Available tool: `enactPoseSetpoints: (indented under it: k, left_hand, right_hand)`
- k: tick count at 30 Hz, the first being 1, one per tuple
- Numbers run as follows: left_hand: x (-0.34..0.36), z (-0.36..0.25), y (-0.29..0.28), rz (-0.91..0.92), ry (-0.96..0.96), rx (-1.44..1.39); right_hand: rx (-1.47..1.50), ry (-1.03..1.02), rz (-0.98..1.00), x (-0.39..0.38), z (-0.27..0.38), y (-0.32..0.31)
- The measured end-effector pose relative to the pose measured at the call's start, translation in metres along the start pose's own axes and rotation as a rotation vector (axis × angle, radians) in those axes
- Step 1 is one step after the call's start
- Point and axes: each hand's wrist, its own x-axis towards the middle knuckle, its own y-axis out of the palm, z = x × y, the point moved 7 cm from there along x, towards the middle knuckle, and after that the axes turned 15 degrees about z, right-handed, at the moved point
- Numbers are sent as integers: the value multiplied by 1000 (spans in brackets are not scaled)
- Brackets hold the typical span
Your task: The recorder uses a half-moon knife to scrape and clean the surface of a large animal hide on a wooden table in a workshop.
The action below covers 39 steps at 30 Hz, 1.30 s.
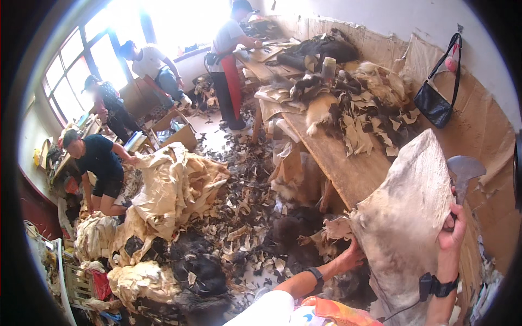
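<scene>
A large pale hide (pixel 408 217) with a greyish, dusty surface lies draped over the near end of the workbench, its pointed corner towards the wall. My left hand (pixel 350 256) is closed on the hide's left edge, close to a ragged strip (pixel 338 228) that sticks out there; some of its fingers are hidden. On the right side, my right hand (pixel 454 227) grips the handle of a round knife (pixel 465 169), whose broad curved metal blade points up, away from me. The back of this hand rests near the hide's right edge.
Fur and hide scraps (pixel 370 119) heap on the wooden bench (pixel 348 157), with a jar (pixel 328 68) behind. A black bag (pixel 435 104) hangs on the wall. Offcuts (pixel 239 217) litter the floor; a person (pixel 100 163) handles a hide pile (pixel 174 179) at left. Several others work farther back.
</scene>
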Motion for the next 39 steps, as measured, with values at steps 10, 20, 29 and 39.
enactPoseSetpoints:
  k: [10,20,29,39]
  left_hand:
    - [-47,133,68,110,-366,192]
    - [-88,250,194,579,-864,843]
    - [18,190,219,646,-737,1490]
    - [175,196,285,792,-483,2094]
  right_hand:
    - [76,505,236,-69,-127,246]
    - [372,200,492,-51,-168,298]
    - [363,-197,291,-70,-104,184]
    - [-127,-555,-233,-300,67,57]
